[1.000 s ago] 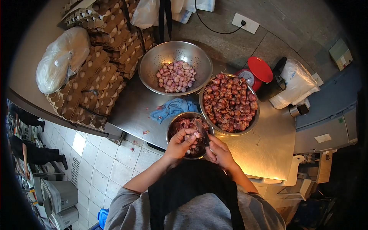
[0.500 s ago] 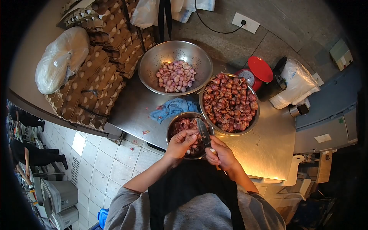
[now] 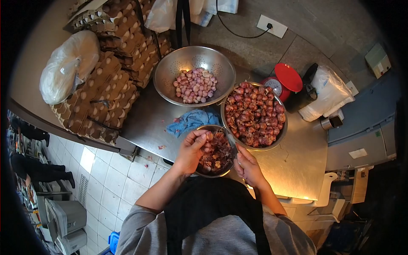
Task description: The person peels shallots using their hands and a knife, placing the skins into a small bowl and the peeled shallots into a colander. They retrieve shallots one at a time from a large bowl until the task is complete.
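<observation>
My left hand (image 3: 190,153) is closed, its fingertips pinching a shallot (image 3: 209,136) above the left side of a small metal bowl (image 3: 217,174). Reddish skins and peelings (image 3: 221,148) lie in that bowl. My right hand (image 3: 250,168) grips a knife (image 3: 231,138), its blade pointing away from me over the bowl's right rim. Just beyond stands a larger metal bowl (image 3: 286,129) heaped with unpeeled red shallots (image 3: 255,112). A steel colander (image 3: 163,87) farther back holds peeled pinkish shallots (image 3: 195,87).
A crumpled blue cloth (image 3: 193,120) lies on the steel table (image 3: 293,170) beside the small bowl. Stacked egg trays (image 3: 100,91) carry a tied plastic bag (image 3: 70,66) at left. A red kitchen scale (image 3: 289,77) stands behind the shallots. Other people (image 3: 38,165) are at far left.
My hands have moved apart: the left went a little up and left with the shallot, the right drew the knife rightward. More of the small bowl's contents now shows.
</observation>
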`<state>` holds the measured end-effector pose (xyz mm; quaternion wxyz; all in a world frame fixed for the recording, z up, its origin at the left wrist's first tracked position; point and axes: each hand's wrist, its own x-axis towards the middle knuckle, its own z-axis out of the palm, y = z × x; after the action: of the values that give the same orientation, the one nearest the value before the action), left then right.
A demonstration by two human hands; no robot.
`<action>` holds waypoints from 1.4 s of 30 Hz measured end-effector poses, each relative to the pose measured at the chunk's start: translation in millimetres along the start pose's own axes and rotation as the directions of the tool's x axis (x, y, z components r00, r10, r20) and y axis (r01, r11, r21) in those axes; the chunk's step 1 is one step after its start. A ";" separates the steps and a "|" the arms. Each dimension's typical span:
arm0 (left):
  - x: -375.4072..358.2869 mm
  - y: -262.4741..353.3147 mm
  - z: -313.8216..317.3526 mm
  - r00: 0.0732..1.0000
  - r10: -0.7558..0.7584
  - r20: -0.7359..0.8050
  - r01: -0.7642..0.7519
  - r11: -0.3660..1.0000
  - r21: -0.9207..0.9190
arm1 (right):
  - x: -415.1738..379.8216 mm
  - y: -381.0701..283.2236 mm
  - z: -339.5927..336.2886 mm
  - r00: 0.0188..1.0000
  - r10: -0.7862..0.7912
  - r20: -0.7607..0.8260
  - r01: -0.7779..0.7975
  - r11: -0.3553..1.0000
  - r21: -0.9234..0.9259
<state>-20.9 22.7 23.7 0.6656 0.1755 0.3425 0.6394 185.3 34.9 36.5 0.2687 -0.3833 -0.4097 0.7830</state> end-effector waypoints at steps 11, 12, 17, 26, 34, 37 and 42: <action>-15.6 -29.3 12.0 0.992 -0.125 0.005 0.125 0.992 0.000 | 11.6 13.5 31.9 0.946 -0.324 0.003 0.315 0.917 -0.244; -16.3 -28.2 12.9 0.989 -0.147 0.004 0.147 0.989 -0.018 | 15.0 17.3 28.8 0.943 -0.331 -0.015 0.319 0.920 -0.226; -17.5 -27.7 12.4 0.985 -0.171 0.013 0.172 0.983 -0.062 | 21.7 26.7 13.0 0.940 -0.323 -0.106 0.311 0.944 -0.113; -17.5 -28.9 11.9 0.988 -0.157 0.009 0.157 0.988 0.001 | 15.6 24.4 21.8 0.952 -0.306 -0.025 0.293 0.930 -0.222; -16.1 -31.7 7.7 0.990 -0.140 0.011 0.140 0.990 -0.018 | 7.2 14.0 26.5 0.965 -0.261 -0.017 0.257 0.957 -0.137; -15.7 -34.0 7.1 0.991 -0.134 0.028 0.133 0.991 0.009 | 11.1 23.8 24.2 0.951 -0.309 -0.032 0.294 0.930 -0.222; -17.4 -29.5 10.4 0.987 -0.154 0.041 0.154 0.988 -0.003 | 17.9 26.5 15.3 0.968 -0.234 -0.088 0.221 0.965 -0.139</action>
<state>8.6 4.3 15.3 0.7203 0.1596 0.3396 0.5834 159.8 27.5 12.9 0.3525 -0.3902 -0.4859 0.6981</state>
